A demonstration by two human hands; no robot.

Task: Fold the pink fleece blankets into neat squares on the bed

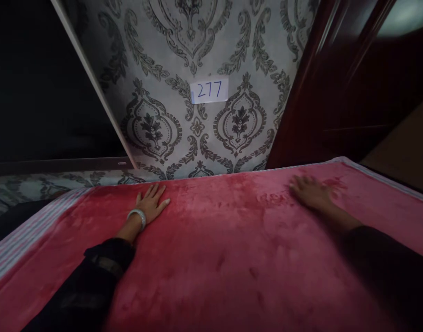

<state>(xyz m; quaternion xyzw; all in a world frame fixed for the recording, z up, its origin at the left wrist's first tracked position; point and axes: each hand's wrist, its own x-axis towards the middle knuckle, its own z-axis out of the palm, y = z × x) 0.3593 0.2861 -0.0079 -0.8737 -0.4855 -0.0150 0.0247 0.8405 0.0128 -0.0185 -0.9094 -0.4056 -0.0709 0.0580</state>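
Observation:
A red plush blanket [211,258] lies spread out before me, its surface marked by darker and lighter patches. My left hand [151,204] rests flat on it near the far edge at left, fingers spread, with a pale bracelet on the wrist. Toward the far right, my right hand [310,192] is on the blanket too, palm down with fingers apart and slightly blurred. Neither hand holds anything. Under the blanket's left side shows a striped cloth [35,226].
Behind the far edge rises a patterned wall [197,133] with a paper label [209,90] reading 277. A large black screen [49,92] stands at the left. Dark red glossy wood panelling [336,101] is at the right.

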